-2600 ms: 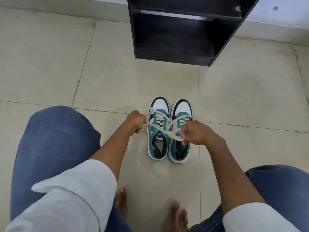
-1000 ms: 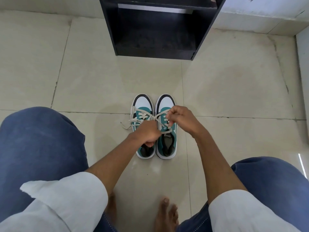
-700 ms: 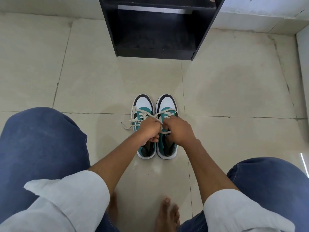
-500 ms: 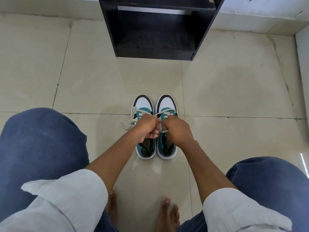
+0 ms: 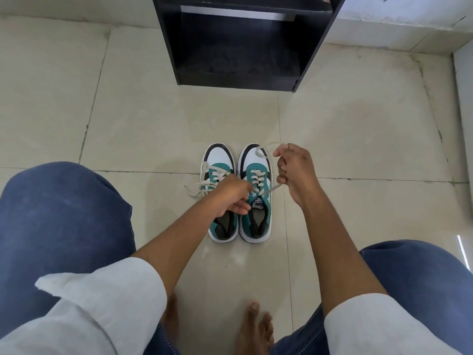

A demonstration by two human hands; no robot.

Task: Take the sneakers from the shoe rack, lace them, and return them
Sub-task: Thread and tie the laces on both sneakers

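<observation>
Two teal, white and black sneakers stand side by side on the floor tiles, toes pointing away from me: the left sneaker point(image 5: 220, 175) and the right sneaker point(image 5: 256, 221). My left hand point(image 5: 231, 196) rests over the left sneaker's tongue, fingers closed at the lace crossing of the right sneaker. My right hand point(image 5: 294, 170) is raised to the right of the right sneaker, pinching its white lace point(image 5: 267, 146), which loops up over the toe. Loose lace ends point(image 5: 193, 190) of the left sneaker trail to the left.
The black shoe rack point(image 5: 243, 44) stands open against the wall straight ahead, its bottom shelf bare. My knees in blue jeans frame both sides and my bare feet point(image 5: 256, 329) are near the bottom. A wall edge point(image 5: 463, 111) runs along the right.
My right hand has pulled away from my left hand, up and to the right, drawing the right sneaker's lace out into a loop. My left hand stays low over the sneakers.
</observation>
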